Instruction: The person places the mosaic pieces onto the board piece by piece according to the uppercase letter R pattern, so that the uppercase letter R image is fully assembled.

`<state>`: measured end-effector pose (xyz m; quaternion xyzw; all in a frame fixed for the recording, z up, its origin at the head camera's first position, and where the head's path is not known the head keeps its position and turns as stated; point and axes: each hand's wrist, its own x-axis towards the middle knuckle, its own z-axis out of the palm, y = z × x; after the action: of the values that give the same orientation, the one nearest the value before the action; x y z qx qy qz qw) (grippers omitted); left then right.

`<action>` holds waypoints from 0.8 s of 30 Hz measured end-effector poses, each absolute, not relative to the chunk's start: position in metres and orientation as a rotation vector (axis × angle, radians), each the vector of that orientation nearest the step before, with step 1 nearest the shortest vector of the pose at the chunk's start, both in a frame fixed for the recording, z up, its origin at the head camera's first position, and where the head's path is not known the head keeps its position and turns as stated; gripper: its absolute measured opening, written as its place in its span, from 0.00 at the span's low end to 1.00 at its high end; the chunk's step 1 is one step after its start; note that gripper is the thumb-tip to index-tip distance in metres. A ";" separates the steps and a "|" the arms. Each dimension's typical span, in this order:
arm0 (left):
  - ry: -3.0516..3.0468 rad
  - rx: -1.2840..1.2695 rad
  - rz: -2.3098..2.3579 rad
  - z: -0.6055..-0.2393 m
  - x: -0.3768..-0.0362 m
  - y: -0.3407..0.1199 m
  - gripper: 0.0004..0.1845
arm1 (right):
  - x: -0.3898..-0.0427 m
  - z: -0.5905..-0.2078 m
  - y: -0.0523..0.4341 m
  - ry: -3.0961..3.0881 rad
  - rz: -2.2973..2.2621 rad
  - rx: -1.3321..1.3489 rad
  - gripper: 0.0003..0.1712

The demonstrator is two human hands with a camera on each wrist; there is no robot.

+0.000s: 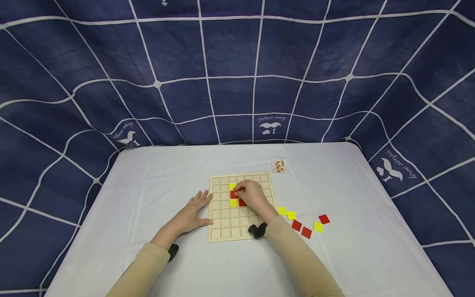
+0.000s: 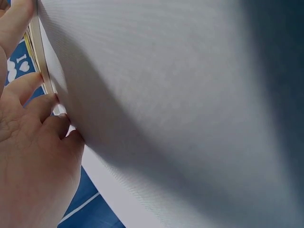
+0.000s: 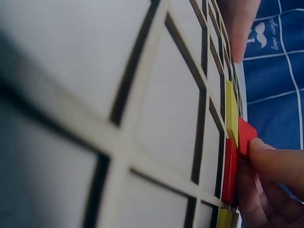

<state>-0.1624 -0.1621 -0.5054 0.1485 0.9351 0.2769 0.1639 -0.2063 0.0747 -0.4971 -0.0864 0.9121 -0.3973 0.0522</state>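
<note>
One red tile (image 3: 246, 135) in right hand (image 1: 254, 196), tilted above grid board (image 1: 222, 229).

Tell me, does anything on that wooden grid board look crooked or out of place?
One thing: the red tile pinched by the right hand sits tilted, raised above the board rather than flat like the yellow tile beside it. The loose tiles lie scattered beside the board.

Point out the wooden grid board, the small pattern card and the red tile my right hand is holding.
wooden grid board (image 1: 226, 229), head view, bare front cells.
pattern card (image 1: 279, 166), head view, its middle.
red tile (image 3: 246, 135), right wrist view, its raised face by the fingertip.
</note>
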 end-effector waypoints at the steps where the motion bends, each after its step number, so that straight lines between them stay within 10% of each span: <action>1: 2.665 0.424 0.789 -0.505 -0.162 -0.162 0.51 | -0.207 -0.498 0.074 2.773 -1.209 -0.260 0.03; 24: 2.665 0.419 0.784 -0.505 -0.162 -0.162 0.51 | -0.205 -0.496 0.072 2.785 -1.172 -0.265 0.04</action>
<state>-0.1623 -0.1615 -0.5050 0.1470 0.9355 0.2754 0.1654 -0.2050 0.0724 -0.4961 -0.0873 0.9169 -0.3857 0.0541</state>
